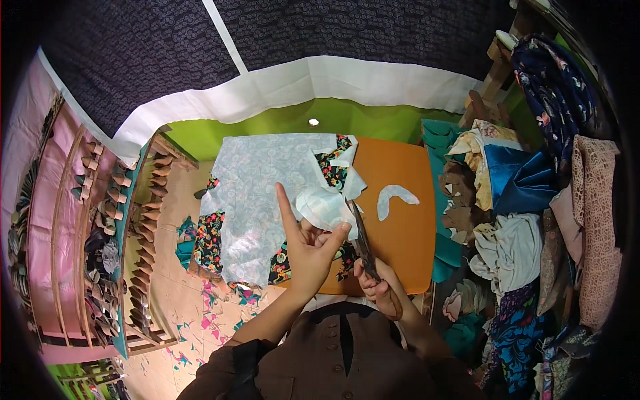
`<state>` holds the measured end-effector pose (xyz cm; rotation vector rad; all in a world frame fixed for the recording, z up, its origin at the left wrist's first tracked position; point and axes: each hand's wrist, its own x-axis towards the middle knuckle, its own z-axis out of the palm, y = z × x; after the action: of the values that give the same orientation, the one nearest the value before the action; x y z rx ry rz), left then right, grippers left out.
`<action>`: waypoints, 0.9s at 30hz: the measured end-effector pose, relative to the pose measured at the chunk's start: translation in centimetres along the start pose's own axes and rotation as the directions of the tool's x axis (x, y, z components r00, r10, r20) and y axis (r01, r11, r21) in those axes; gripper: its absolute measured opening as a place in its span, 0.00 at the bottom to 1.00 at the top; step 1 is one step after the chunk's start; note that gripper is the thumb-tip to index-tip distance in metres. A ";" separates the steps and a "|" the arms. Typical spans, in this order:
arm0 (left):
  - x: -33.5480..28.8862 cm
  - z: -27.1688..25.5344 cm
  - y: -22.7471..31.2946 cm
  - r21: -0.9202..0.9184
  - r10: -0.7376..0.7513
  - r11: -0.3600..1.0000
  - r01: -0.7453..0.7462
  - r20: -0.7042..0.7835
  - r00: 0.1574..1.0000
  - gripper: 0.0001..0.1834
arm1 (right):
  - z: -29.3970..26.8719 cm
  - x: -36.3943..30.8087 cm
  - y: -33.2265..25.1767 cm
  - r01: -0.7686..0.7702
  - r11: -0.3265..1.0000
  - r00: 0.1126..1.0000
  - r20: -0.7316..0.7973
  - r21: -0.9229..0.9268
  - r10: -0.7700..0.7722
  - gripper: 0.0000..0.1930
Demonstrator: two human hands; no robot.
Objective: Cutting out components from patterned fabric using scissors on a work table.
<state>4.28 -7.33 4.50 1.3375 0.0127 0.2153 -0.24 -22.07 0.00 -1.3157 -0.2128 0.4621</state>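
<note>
My left hand [308, 259] pinches a pale, rounded piece of cloth [323, 205] between thumb and fingers, the index finger stretched out. In my right hand [380, 288] is a pair of dark scissors [363, 245], its blades pointing away from me at the right edge of that piece. Beneath lies a large fabric sheet [250, 180], its whitish side up. Black floral print shows at its folded and cut edges. To the right, a curved pale cutout [397, 197] rests on the orange table [403, 257].
Racks of shoe lasts [148, 227] stand at the left. Colourful fabric scraps [212, 310] litter the tiled floor. Heaped cloths [512, 250] and teal fabric [448, 257] fill the right side. A dark patterned curtain [360, 33] with white trim hangs beyond the table.
</note>
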 end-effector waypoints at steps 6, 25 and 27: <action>0.2 -0.1 0.6 -0.025 0.023 0.999 -0.021 0.070 0.997 0.54 | -0.2 -0.1 -0.5 0.025 0.998 1.000 0.001 -0.065 -0.025 0.34; 0.4 -0.4 0.8 0.028 0.000 1.000 -0.005 0.196 0.981 0.56 | -1.3 -0.6 -0.2 0.016 0.991 0.999 0.050 -0.134 -0.010 0.36; 0.3 -0.4 0.8 0.062 0.001 0.998 -0.013 0.195 0.981 0.56 | -1.3 -0.5 0.1 0.019 0.991 0.998 0.055 -0.134 -0.012 0.36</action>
<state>4.42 -6.73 5.22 1.4166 -0.1519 0.0893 -0.20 -23.47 -0.34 -1.4332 -0.3033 0.4768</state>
